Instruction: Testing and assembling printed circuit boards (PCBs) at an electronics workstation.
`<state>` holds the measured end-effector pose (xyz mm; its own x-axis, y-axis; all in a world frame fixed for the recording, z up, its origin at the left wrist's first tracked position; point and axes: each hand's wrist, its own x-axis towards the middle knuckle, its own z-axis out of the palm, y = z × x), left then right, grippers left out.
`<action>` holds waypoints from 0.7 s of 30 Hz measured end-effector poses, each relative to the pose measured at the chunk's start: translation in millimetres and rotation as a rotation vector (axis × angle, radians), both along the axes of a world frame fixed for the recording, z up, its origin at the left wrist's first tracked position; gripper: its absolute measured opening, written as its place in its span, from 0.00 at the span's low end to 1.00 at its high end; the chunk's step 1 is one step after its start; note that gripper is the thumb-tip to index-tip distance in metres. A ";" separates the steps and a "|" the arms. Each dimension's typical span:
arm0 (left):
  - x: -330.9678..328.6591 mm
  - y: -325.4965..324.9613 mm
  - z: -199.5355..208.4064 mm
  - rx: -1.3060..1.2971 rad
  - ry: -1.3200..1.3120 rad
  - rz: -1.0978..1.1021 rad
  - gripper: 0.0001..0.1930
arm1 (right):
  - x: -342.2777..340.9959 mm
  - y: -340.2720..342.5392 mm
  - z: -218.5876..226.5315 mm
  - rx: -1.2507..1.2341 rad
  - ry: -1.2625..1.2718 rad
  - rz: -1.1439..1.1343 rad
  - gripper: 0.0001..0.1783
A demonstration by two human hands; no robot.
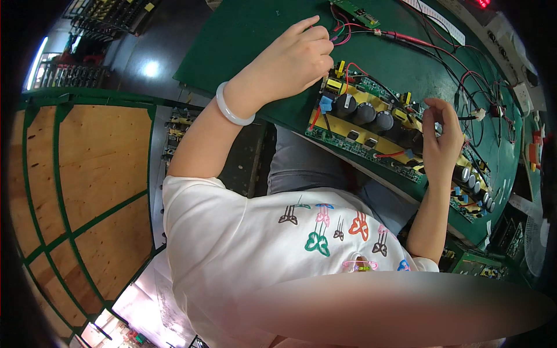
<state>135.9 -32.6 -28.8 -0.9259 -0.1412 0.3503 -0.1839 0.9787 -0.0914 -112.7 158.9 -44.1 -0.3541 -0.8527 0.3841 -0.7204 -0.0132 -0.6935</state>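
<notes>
A long circuit board (360, 142) with yellow heat-sink plates, round black capacitors and red, black and blue leads lies at a slant before me. Over its far left end is my left hand (299, 61), its fingers curled. Thin red and green wires (342, 32) run beside those fingertips from a small green circuit board (357, 13); whether the fingers grip them is hidden. At the right part of the long board, my right hand (444, 136) is closed, thumb and forefinger near each other by a black part. What it pinches cannot be made out.
Both boards lie on a green-topped bench (232, 43). A second board with capacitors (473, 185) sits at the right. Red and black cables (406, 39) run across the far side to a white connector (478, 114). A green-framed wooden panel (104, 151) stands to the left.
</notes>
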 end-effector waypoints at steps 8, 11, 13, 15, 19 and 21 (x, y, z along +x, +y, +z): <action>-0.3 -3.6 -7.7 0.044 -0.001 -0.008 0.06 | 0.0 0.9 0.3 0.000 0.008 0.000 0.08; -1.2 -6.1 -9.9 0.094 0.021 -0.066 0.06 | -0.1 0.8 0.7 0.000 -0.021 0.001 0.08; -1.7 -5.3 -10.0 0.146 0.028 -0.072 0.06 | -0.3 0.7 0.8 0.001 -0.019 -0.003 0.08; -4.0 -4.0 -9.2 0.187 0.034 -0.080 0.06 | -1.2 1.3 1.1 -0.008 -0.038 0.002 0.08; -6.7 -3.1 -6.5 0.180 -0.011 -0.101 0.06 | -9.5 7.7 3.3 -0.075 -0.219 0.069 0.08; -5.6 -2.8 -5.2 0.228 -0.005 -0.093 0.06 | -19.5 16.6 5.7 -0.153 -0.243 -0.005 0.09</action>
